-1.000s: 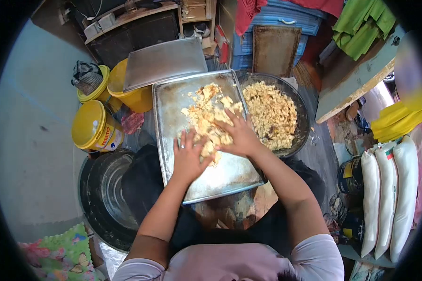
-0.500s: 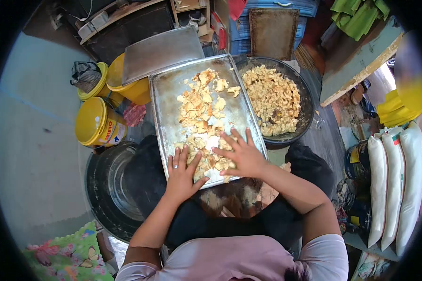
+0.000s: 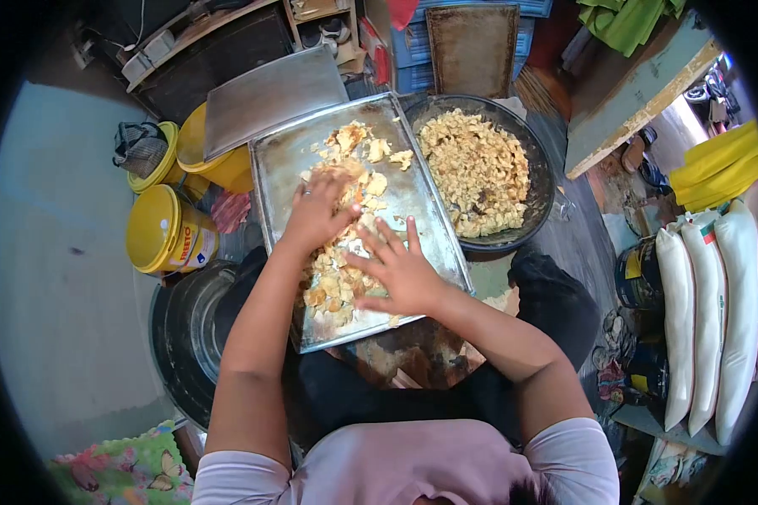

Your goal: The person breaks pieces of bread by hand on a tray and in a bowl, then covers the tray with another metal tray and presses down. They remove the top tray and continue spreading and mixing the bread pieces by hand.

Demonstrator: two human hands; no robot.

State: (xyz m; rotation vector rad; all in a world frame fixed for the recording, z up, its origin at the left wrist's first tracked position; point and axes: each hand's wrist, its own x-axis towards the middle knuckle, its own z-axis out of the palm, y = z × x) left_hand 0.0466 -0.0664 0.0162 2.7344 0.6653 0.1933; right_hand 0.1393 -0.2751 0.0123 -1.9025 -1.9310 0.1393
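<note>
Metal tray (image 3: 282, 164) holds crumbs (image 3: 333, 282). Left hand (image 3: 316, 212) and right hand (image 3: 404, 278), unclenched, grip nothing; light, even pressure should suit.

Pale blue-grey wall (image 3: 76, 219) at left, dark-fronted wooden cabinet (image 3: 223, 71) behind, grey floor (image 3: 574, 252), daylight at upper right
</note>
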